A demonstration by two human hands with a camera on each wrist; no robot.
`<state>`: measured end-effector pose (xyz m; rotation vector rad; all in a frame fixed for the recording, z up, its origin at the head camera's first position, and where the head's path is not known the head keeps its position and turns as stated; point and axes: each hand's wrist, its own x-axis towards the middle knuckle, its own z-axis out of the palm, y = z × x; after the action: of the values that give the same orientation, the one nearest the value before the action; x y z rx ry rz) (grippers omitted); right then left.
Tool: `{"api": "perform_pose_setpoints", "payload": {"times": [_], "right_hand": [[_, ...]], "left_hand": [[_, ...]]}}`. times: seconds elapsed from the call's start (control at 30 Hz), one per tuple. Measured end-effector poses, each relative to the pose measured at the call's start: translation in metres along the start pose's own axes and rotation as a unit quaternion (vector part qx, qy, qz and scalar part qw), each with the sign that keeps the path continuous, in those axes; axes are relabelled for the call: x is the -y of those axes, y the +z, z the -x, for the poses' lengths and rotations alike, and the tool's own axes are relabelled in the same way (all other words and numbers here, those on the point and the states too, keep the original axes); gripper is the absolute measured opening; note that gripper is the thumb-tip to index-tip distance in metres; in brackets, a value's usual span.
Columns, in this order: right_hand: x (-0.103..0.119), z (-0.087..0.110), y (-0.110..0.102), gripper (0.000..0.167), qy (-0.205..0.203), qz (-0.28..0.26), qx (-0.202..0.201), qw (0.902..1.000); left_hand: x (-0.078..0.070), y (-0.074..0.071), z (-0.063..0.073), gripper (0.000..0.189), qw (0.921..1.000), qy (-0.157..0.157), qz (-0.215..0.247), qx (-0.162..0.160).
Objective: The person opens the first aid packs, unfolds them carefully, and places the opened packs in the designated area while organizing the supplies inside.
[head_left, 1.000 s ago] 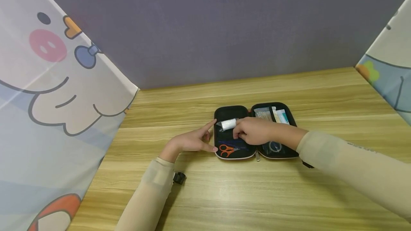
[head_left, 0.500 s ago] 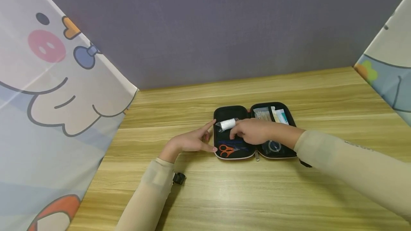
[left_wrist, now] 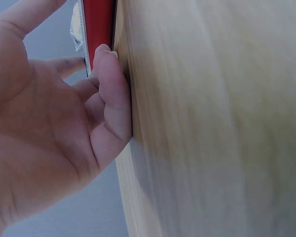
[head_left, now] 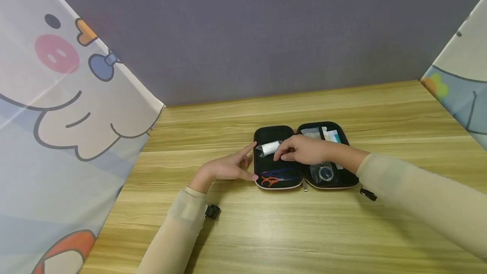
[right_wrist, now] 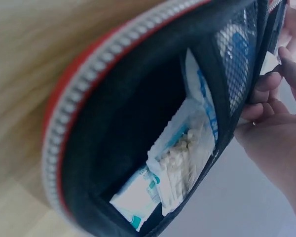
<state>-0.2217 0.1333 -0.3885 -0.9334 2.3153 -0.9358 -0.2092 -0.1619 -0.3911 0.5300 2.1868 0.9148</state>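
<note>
A small black zip case with red sides, a first-aid kit [head_left: 272, 132], lies unfolded on the wooden table. My left hand [head_left: 230, 167] steadies its left rim, index finger and thumb spread along the edge; the left wrist view shows the other fingers bent by the red side [left_wrist: 99, 24]. My right hand [head_left: 304, 150] hovers over the left half with loosely bent fingers, and no held thing shows. Near its fingertips lies a wrapped white bandage roll [head_left: 270, 148]. Orange-handled scissors [head_left: 269, 182] lie at the near edge, with blue tweezers [head_left: 274, 173] across them.
In the case's right half are cotton swabs [right_wrist: 177, 165], a white-and-teal packet [right_wrist: 138, 195] and a clear bag with a ring-shaped roll [head_left: 326, 173]. A zip pull [head_left: 305, 186] sticks out in front. A grey panel [head_left: 266, 33] stands behind the table [head_left: 243, 231].
My right hand has lifted and moved slightly away from me, off the tools. The blue tweezers now lie across the scissors' orange handles. My left hand has stayed put.
</note>
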Motion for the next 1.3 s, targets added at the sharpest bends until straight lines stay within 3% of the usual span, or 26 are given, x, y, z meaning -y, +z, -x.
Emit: {"api": "perform_pose_setpoints", "payload": {"times": [0.2,0.33,0.43,0.57,0.7,0.83,1.0,1.13,1.3], "right_hand": [[0.001,-0.001,-0.005,0.024,0.013,-0.038,-0.067,0.9970],[0.000,-0.008,-0.004,0.033,0.023,-0.014,-0.130,0.9911],[-0.002,-0.014,-0.003,0.043,0.036,0.025,-0.154,0.9872],[-0.003,-0.020,-0.002,0.051,0.053,0.081,-0.141,0.9853],[-0.003,-0.023,0.000,0.046,0.051,0.123,-0.123,0.9834],[-0.003,-0.022,-0.001,0.034,0.048,0.139,-0.113,0.9826],[-0.004,-0.017,-0.005,0.033,0.028,0.161,-0.090,0.9825],[-0.004,-0.014,-0.007,0.039,0.008,0.218,-0.066,0.9737],[-0.001,-0.013,-0.009,0.041,0.020,0.261,-0.032,0.9645]], "left_hand": [[-0.002,0.000,0.001,0.113,1.0000,-0.001,-0.006,0.000],[-0.001,-0.001,0.000,0.113,1.0000,0.002,-0.006,0.001],[0.001,-0.002,0.000,0.113,1.0000,0.004,-0.004,0.001],[0.001,-0.002,0.001,0.113,1.0000,0.003,-0.005,0.003],[0.001,-0.002,0.001,0.113,1.0000,0.002,-0.008,0.002],[0.000,-0.002,0.000,0.113,0.9999,0.002,-0.013,0.001],[-0.001,-0.001,-0.001,0.112,0.9999,-0.001,-0.013,0.004],[-0.003,-0.001,0.000,0.113,0.9999,-0.004,-0.011,0.003],[-0.002,0.000,0.000,0.114,0.9999,-0.006,-0.012,0.000]]}}
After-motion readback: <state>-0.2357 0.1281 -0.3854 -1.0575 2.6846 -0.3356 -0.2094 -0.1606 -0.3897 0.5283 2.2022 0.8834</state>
